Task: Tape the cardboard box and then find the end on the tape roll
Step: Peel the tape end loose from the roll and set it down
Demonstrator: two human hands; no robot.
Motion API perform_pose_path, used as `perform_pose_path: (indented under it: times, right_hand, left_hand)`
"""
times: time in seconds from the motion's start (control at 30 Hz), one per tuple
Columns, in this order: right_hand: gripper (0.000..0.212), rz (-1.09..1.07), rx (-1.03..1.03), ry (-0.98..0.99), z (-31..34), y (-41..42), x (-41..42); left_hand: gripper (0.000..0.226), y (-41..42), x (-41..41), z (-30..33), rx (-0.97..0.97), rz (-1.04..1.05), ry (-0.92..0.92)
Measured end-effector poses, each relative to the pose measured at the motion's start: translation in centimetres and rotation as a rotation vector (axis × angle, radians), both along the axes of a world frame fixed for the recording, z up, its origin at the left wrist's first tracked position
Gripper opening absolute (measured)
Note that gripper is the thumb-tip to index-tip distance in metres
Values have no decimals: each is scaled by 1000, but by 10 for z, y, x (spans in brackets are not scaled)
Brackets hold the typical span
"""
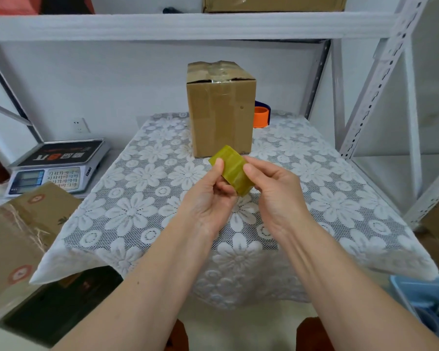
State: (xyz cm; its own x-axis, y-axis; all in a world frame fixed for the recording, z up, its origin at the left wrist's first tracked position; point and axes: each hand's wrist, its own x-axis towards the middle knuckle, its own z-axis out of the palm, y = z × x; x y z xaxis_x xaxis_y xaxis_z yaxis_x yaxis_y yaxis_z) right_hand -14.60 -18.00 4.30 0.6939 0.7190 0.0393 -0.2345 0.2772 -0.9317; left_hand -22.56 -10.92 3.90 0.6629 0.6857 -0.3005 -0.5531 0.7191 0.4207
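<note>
Thumbs of both hands press on the yellow-green tape roll (233, 170), which is held in the air between them above the lace tablecloth (137, 211), just in front of the cardboard box (221, 110). The left hand (208, 198) is closed round the roll's near-left side, thumb on its outer band; the right hand (271, 191) pinches the right side, thumb also on the band. The roll's axis runs roughly from lower left to upper right, so its taped surface faces up toward the camera and both thumbs can slide along it equally. The box stands upright, with clear tape across its top seam, so the taping looks done. An orange tape dispenser (261, 116) peeks out just behind the box's right side.
</note>
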Motion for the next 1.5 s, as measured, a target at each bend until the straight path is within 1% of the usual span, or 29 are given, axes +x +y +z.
perform_pose_path:
  times: [0.1,0.2,0.33,0.5,0.57,0.63,0.73,0.87,1.0,1.13,1.2,1.3,1.43,1.5]
  right_hand:
    - [21,46,15,-26,2,-1,2]
    - [15,22,31,-2,1,0,0]
    - [21,-21,36,9,-1,1,-1]
    - [26,48,67,-34,3,-1,-1]
    - [22,22,71,-4,3,-1,-3]
    - [23,-15,63,-5,2,-1,-4]
    - [26,6,62,-49,3,-2,-3]
    - [30,38,33,-168,4,-2,-1]
    - [32,-4,-29,-262,4,-2,0]
    - [34,-59,-78,-334,4,-1,4]
    - [36,-87,-80,-351,4,0,5]
    - [35,-161,-92,-373,3,0,5]
    - [22,-227,-113,-364,1,0,2]
    - [20,-283,-129,-352,-1,1,3]
  left_hand:
    - [7,3,-1,2,1,9,-23]
    - [6,4,0,0,4,-11,-44]
    - [8,1,1,-3,14,-28,-32]
    - [8,5,-2,0,11,-15,-58]
    - [8,3,-1,0,32,-19,-52]
    - [11,0,0,-1,44,-22,-44]
    - [12,-2,0,0,28,-13,-42]
    - [13,0,-1,2,10,0,-35]
    - [10,-2,-1,4,63,12,58]
    - [6,-3,-2,5,226,-6,249]
    - [3,-3,-4,5,285,-24,299]
    - [4,-2,-4,5,254,3,277]
    - [9,-5,-2,4,229,23,243]
    - [10,-8,0,3,232,42,223]
